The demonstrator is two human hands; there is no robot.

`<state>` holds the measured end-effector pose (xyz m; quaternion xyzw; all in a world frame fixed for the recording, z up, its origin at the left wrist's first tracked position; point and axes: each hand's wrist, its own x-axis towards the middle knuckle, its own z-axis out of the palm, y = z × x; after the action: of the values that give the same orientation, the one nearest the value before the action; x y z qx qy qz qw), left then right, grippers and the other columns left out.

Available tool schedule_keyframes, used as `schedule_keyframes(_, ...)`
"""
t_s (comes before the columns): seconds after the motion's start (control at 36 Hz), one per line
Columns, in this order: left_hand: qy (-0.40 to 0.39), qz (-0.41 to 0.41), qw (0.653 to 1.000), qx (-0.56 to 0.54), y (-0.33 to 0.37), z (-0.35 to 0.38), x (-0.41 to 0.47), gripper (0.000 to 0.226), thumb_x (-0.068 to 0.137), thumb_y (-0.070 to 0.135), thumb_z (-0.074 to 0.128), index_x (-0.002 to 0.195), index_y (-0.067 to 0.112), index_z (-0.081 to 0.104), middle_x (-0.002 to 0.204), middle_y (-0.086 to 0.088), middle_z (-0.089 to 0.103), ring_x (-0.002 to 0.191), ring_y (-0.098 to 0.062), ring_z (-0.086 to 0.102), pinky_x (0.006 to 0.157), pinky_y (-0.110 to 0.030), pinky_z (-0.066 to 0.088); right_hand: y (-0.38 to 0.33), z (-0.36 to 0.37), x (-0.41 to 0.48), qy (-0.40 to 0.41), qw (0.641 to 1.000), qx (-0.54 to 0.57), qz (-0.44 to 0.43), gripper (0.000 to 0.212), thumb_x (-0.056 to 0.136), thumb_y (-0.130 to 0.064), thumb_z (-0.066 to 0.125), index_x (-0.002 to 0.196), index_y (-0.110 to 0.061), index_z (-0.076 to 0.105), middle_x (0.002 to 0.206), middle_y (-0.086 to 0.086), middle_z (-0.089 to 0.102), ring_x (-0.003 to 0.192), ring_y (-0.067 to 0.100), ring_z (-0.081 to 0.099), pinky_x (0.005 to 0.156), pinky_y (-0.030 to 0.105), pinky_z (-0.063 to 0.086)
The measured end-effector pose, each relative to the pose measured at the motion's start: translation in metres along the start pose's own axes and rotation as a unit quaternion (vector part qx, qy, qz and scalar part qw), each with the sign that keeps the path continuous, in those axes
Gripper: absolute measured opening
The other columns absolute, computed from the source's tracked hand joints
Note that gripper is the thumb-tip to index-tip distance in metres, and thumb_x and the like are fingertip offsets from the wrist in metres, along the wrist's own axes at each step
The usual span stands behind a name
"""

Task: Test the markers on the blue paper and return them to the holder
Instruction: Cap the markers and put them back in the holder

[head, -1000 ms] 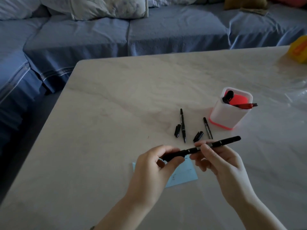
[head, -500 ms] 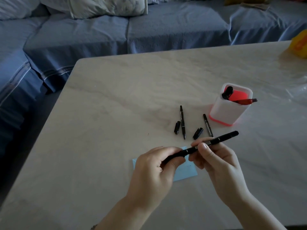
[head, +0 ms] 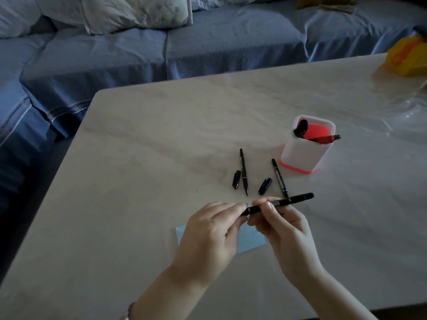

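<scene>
**A:** Where do we find the marker, and how is it held?

**B:** The marker (head: 298, 198) is off the worktop (head: 161, 158), above the blue paper (head: 250, 241), and both hands carry it. The left hand (head: 208, 239) pinches its near-left end with curled fingers (head: 233, 207). The right hand (head: 286, 232) pinches the barrel just to the right of that, thumb on top.

**A:** Which way does the long axis run?

**B:** It runs from near-left to far-right, roughly level. The free end projects past the right hand toward the holder (head: 300, 158), which stands farther off at the far right.

**A:** What does the coming move turn on?

**B:** In our judgement, it turns on that axis. We cannot tell whether a cap sits under the left fingers, because they cover that end. If one does, the hands should part along the axis, the left drawing toward near-left while the right steadies the barrel. A sideways pull would likely bind.

**A:** And the paper?

**B:** It lies directly beneath both hands and is partly hidden by them, so we judge the tip need only descend. Two more markers (head: 243, 172) with loose caps (head: 236, 179) beside them lie on the worktop between the paper and the holder.
</scene>
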<state>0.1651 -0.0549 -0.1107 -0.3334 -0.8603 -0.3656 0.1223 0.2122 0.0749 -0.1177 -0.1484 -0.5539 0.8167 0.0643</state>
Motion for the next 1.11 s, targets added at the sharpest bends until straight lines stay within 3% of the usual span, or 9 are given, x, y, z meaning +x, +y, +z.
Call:
schedule_keyframes(0.14,-0.057,-0.027,0.997,-0.037,0.001,0.008,0.005,0.023,0.087,0.023,0.049,0.092,0.013,0.068,0.065,0.003,0.06,0.061,-0.006,0.049,0.056,-0.005,0.033,-0.01,-0.007,0.011,0.033,0.993,-0.104,0.043,0.034,0.085,-0.027,0.056,0.07,0.003,0.064,0.054,0.001,0.058,0.056,0.013,0.041,0.057,0.022,0.036)
schedule_keyframes(0.31,-0.041,-0.154,0.978,-0.133,0.014,0.022,0.03,0.012,0.086,0.021,0.057,0.077,0.019,0.066,0.057,0.012,0.055,0.058,-0.003,0.051,0.052,-0.008,0.035,-0.009,-0.015,0.015,0.032,0.986,-0.16,-0.011,0.012,0.087,-0.012,0.058,0.084,-0.002,0.064,0.058,-0.007,0.053,0.054,0.003,0.044,0.055,0.017,0.038)
schedule_keyframes(0.42,-0.125,-0.175,0.96,-0.177,0.016,0.028,0.036,0.013,0.092,0.025,0.054,0.097,0.023,0.066,0.079,0.011,0.064,0.075,-0.003,0.059,0.065,-0.012,0.046,-0.016,-0.026,0.024,0.065,0.986,-0.151,-0.027,0.016,0.092,-0.006,0.048,0.089,-0.007,0.063,0.079,-0.001,0.067,0.071,0.007,0.06,0.065,0.017,0.047)
schedule_keyframes(0.47,-0.141,-0.195,0.954,-0.176,0.01,0.032,0.039,0.02,0.092,0.036,0.049,0.106,0.026,0.062,0.089,0.014,0.064,0.081,0.001,0.059,0.07,-0.01,0.045,-0.028,-0.036,0.034,0.098,0.982,-0.154,-0.047,0.016,0.093,-0.003,0.042,0.094,-0.007,0.058,0.088,0.005,0.071,0.084,0.017,0.067,0.075,0.026,0.053)
schedule_keyframes(0.56,-0.135,-0.231,0.959,-0.095,-0.009,0.042,0.047,0.02,0.093,0.036,0.048,0.106,0.025,0.057,0.092,0.013,0.059,0.082,0.002,0.056,0.074,-0.013,0.044,-0.053,-0.054,0.054,0.143,0.951,-0.265,-0.066,0.016,0.092,-0.009,0.04,0.094,-0.019,0.052,0.083,0.006,0.071,0.078,0.025,0.069,0.081,0.044,0.054)
schedule_keyframes(0.69,-0.108,-0.26,0.956,0.075,-0.044,0.066,0.067,0.035,0.091,0.023,0.052,0.125,0.012,0.051,0.119,-0.002,0.055,0.108,-0.019,0.052,0.089,-0.027,0.042,-0.091,-0.078,0.074,0.194,0.842,-0.494,-0.094,0.022,0.093,-0.026,0.041,0.102,-0.016,0.058,0.072,0.004,0.059,0.062,0.022,0.05,0.05,0.025,0.034)
schedule_keyframes(0.86,-0.157,-0.29,0.935,0.132,-0.05,0.081,0.081,0.031,0.093,0.026,0.05,0.119,0.009,0.051,0.114,-0.006,0.053,0.099,-0.022,0.056,0.078,-0.031,0.049,-0.1,-0.082,0.09,0.246,0.736,-0.628,-0.064,0.029,0.089,-0.02,0.041,0.082,-0.004,0.064,0.08,0.017,0.061,0.071,0.035,0.051,0.057,0.03,0.035)
schedule_keyframes(0.97,-0.197,-0.305,0.918,0.156,-0.055,0.085,0.076,0.022,0.093,0.022,0.048,0.108,0.007,0.055,0.107,-0.008,0.058,0.094,-0.025,0.059,0.075,-0.035,0.052,-0.097,-0.075,0.107,0.254,0.724,-0.638,-0.07,0.025,0.087,-0.018,0.047,0.084,-0.003,0.066,0.088,0.017,0.06,0.071,0.033,0.049,0.058,0.029,0.034)
schedule_keyframes(1.11,-0.189,-0.309,0.92,0.151,-0.062,0.077,0.062,0.019,0.091,0.021,0.05,0.101,0.007,0.057,0.104,-0.007,0.056,0.093,-0.025,0.057,0.075,-0.034,0.047,-0.093,-0.071,0.11,0.253,0.756,-0.597,-0.093,0.023,0.086,-0.021,0.055,0.104,-0.011,0.066,0.102,0.014,0.06,0.084,0.03,0.051,0.067,0.029,0.036)
